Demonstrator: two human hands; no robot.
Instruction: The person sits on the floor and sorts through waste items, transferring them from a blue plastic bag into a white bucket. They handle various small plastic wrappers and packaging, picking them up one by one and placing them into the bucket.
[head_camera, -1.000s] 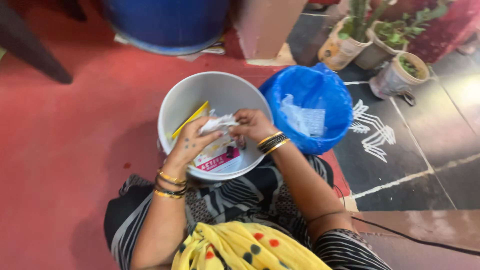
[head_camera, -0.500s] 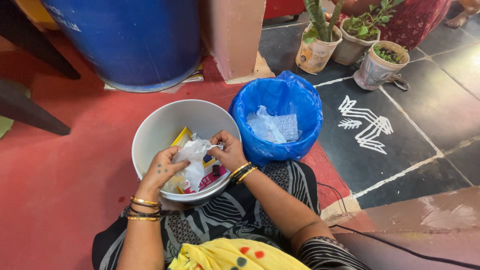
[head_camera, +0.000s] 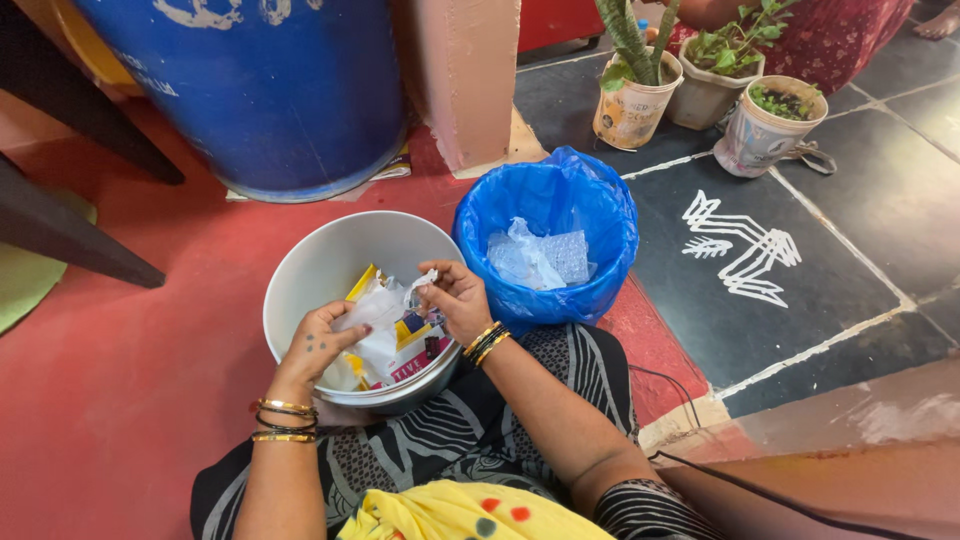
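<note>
A white bucket (head_camera: 300, 262) stands on the red floor in front of my knees, with a yellow, white and pink packet (head_camera: 405, 345) lying inside it. Both hands are over the bucket. My left hand (head_camera: 318, 345) pinches the lower left of a crumpled clear plastic wrapper (head_camera: 372, 312). My right hand (head_camera: 455, 298) grips the wrapper's upper right corner and holds it stretched. Just to the right stands a bin lined with a blue plastic bag (head_camera: 590, 230), holding clear plastic scraps (head_camera: 535, 258).
A big blue barrel (head_camera: 260, 90) and a pink pillar (head_camera: 465, 75) stand behind the bucket. Three potted plants (head_camera: 700, 85) sit at the back right on dark tiles with a white chalk drawing (head_camera: 740, 245). Dark furniture legs (head_camera: 70, 235) reach in from the left.
My hands have pulled the wrapper a little further apart, the right hand lifting its corner. The view has tilted slightly, showing more of the barrel and plants.
</note>
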